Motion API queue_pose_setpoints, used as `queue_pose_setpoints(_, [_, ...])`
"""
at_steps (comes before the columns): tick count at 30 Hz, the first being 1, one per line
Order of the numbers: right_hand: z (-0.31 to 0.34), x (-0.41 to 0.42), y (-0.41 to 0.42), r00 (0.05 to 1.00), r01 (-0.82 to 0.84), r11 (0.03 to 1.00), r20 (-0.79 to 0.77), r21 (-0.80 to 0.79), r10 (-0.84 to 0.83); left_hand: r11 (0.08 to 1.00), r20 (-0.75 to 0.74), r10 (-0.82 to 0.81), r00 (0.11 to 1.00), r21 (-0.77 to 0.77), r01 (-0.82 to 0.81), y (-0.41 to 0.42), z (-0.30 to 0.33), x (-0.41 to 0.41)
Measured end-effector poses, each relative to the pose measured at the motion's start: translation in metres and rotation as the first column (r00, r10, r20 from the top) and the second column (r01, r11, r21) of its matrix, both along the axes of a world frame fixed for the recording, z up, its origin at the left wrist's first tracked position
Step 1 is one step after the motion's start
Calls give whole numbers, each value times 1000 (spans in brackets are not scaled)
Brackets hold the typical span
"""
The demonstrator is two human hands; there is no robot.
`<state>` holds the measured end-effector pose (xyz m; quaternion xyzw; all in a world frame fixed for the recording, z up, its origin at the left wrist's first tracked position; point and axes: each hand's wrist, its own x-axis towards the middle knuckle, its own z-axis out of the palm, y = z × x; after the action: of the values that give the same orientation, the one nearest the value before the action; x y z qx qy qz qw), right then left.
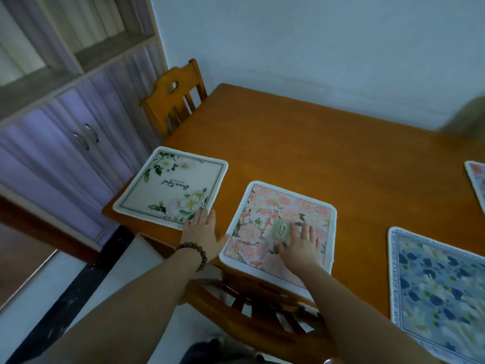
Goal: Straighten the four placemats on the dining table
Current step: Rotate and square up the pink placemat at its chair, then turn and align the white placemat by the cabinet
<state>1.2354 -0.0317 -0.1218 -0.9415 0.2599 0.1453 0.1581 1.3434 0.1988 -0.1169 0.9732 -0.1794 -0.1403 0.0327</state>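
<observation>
Left hand: fingers spread flat on near right corner of cream floral placemat.
Right hand: flat, pressing pink floral placemat at near counter edge.
Blue placemat: near right.
4th placemat: far right, cropped.

Soft, even indoor light with a cool bluish cast fell on the wall; no hard shadows or glare showed. Wide-angle distortion bent the cabinet lines at left. Motion blur smeared the blue mat and the right edge; overall sharpness was low.
</observation>
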Motion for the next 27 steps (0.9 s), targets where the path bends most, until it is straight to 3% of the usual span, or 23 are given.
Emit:
queue_pose_setpoints(7, [5, 34, 56, 980, -197, 980, 9, 23, 197, 972, 17, 234, 972, 17, -235, 80, 11, 5])
queue_pose_setpoints(14, [11, 78, 119, 958, -281, 959, 76, 40, 277, 937, 10, 346, 938, -40, -346, 148, 4, 16])
queue_pose_setpoints(20, [-5, 118, 181, 961, -274, 962, 45, 8, 273, 947, 19, 307, 952, -101, -304, 199, -24, 65])
queue_pose_setpoints(27, [-27, 162, 260, 998, -58, 998, 2, 13, 58, 977, -57, 104, 993, -182, -113, 261, -40, 143])
